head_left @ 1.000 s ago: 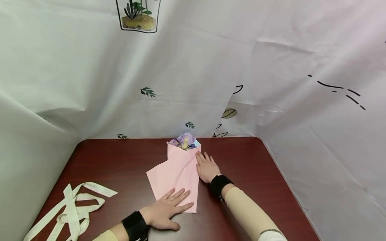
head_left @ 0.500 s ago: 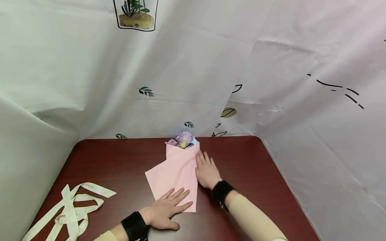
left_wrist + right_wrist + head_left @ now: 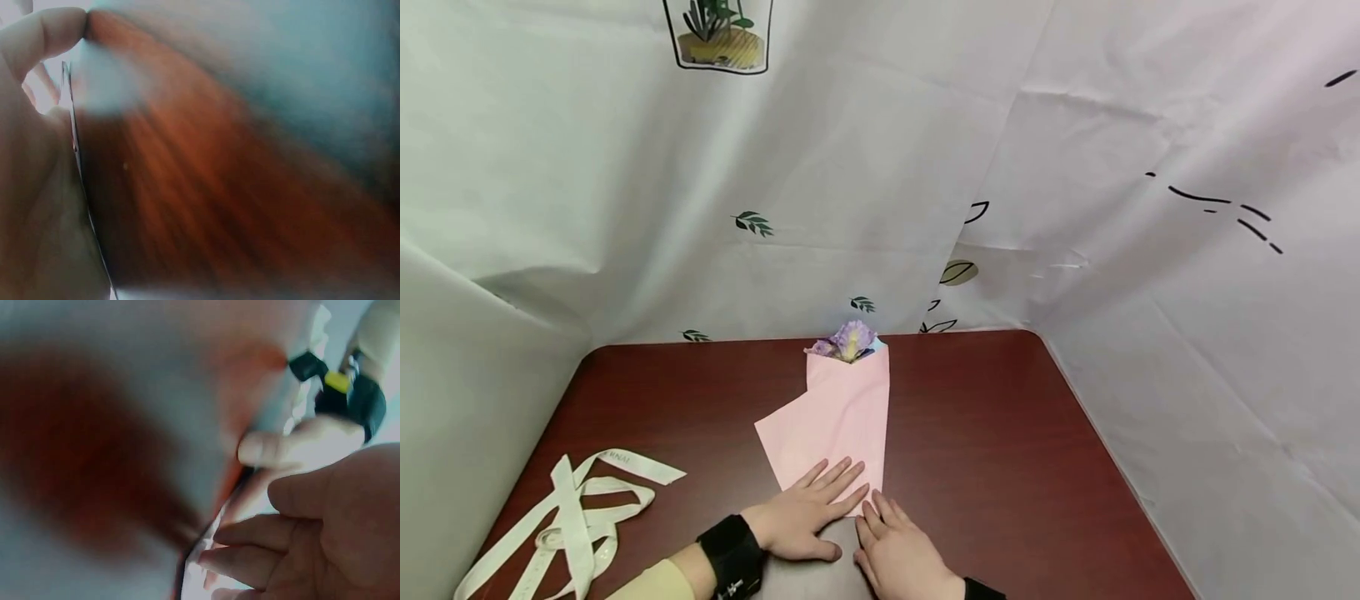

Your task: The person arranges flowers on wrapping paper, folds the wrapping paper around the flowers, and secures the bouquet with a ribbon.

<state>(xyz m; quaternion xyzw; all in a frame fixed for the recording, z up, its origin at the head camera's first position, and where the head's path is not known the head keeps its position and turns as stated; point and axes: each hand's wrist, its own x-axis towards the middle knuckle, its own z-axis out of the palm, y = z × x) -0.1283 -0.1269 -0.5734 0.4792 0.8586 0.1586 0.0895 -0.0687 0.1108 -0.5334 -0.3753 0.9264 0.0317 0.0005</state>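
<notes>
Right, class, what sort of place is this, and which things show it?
Probably a makeshift indoor craft booth: leaf-printed white sheeting hangs behind and beside a dark red table, on which pink paper lies around purple flowers.

The pink paper wrap [image 3: 831,417] lay folded flat on the table [image 3: 1000,433], one corner jutting left. From its far end showed purple flowers [image 3: 852,339] (pale yellow at the heart of one). The left hand [image 3: 801,515] rested fingers-spread on its near end; the right hand [image 3: 901,550] had fingertips at the near right corner.
</notes>
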